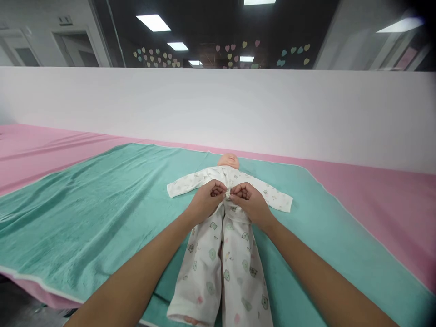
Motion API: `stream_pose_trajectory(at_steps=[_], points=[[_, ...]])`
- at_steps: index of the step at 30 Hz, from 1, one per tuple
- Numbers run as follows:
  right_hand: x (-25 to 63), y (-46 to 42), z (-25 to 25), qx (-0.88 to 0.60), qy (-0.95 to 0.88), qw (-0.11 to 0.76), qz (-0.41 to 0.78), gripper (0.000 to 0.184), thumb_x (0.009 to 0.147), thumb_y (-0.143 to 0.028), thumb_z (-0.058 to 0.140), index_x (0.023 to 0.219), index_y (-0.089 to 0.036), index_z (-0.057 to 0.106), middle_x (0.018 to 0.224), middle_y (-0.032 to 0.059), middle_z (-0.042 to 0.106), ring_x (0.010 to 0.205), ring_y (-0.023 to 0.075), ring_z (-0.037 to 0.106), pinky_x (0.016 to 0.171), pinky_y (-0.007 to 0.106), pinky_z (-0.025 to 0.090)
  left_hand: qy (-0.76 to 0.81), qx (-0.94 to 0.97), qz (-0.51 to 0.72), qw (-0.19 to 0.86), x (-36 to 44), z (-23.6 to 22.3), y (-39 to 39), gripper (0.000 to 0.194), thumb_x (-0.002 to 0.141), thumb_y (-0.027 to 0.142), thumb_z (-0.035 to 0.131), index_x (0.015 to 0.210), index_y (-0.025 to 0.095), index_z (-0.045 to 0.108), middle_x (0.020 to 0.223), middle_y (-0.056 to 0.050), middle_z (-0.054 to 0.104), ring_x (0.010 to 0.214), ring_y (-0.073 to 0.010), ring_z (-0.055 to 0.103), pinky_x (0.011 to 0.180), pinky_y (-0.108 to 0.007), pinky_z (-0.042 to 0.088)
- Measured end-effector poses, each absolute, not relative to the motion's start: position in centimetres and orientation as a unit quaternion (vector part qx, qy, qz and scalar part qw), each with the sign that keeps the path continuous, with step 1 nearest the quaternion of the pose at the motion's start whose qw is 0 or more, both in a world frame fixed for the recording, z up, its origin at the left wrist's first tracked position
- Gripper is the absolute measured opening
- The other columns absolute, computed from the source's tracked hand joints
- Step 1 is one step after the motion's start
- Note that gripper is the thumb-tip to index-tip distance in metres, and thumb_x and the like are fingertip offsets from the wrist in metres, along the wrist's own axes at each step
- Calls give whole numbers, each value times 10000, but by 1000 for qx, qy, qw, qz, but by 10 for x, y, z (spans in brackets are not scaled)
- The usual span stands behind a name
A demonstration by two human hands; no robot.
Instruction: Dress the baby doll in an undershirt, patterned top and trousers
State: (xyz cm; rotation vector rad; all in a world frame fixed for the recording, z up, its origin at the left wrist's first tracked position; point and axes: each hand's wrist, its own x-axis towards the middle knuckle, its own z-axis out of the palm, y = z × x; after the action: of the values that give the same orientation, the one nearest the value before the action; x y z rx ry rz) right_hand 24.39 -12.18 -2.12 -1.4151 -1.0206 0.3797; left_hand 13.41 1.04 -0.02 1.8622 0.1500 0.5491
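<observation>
Both the left hand [213,195] and the right hand [248,199] are pinched on the front of white printed clothes [237,229], close beside each other at the middle. The clothes are on a doll [229,160], lying head far, legs near, on a green blanket [136,204]. Pink sheet [51,141] shows around it, left and right.

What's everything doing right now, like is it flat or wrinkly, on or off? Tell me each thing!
Doll: lying down, dressed, arms out to the sides
Clothes: on the doll, pinched together at the front
Left hand: fingertips pinching the clothes
Right hand: fingertips pinching the clothes
Green blanket: spread out, wrinkly on the left
Pink sheet: spread under the blanket
Lights: on
</observation>
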Motion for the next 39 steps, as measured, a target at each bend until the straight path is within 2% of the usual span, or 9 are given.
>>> stream_pose_trajectory(at_steps=[10, 20, 33, 39], points=[[244, -124, -17, -607, -441, 630, 202, 239, 777, -337, 660, 849, -165, 511, 865, 24, 567, 727, 103, 503, 641, 208, 410, 73, 792, 216, 567, 134, -3, 11, 169, 796, 303, 497, 890, 189, 580, 748, 2, 557, 683, -111, 507, 591, -211, 398], [244, -125, -16, -633, -453, 598, 192, 251, 783, -374, 646, 837, -163, 520, 811, 15, 559, 667, 96, 475, 596, 205, 386, 86, 799, 212, 556, 135, 0, 11, 154, 769, 271, 504, 865, 179, 581, 763, -8, 597, 705, -119, 551, 650, -232, 436], [241, -126, -13, -649, -464, 574, 186, 244, 800, -395, 624, 840, -171, 535, 806, 15, 550, 663, 102, 458, 581, 208, 372, 79, 798, 199, 563, 136, -2, 13, 181, 802, 333, 493, 881, 199, 585, 756, -2, 604, 711, -128, 553, 640, -228, 431], [240, -124, -18, -654, -451, 584, 163, 262, 824, -426, 585, 854, -172, 529, 719, -6, 497, 632, 96, 429, 558, 197, 348, 72, 825, 194, 526, 136, -4, 16, 236, 819, 290, 424, 916, 208, 624, 782, -5, 605, 716, -130, 532, 632, -225, 412]])
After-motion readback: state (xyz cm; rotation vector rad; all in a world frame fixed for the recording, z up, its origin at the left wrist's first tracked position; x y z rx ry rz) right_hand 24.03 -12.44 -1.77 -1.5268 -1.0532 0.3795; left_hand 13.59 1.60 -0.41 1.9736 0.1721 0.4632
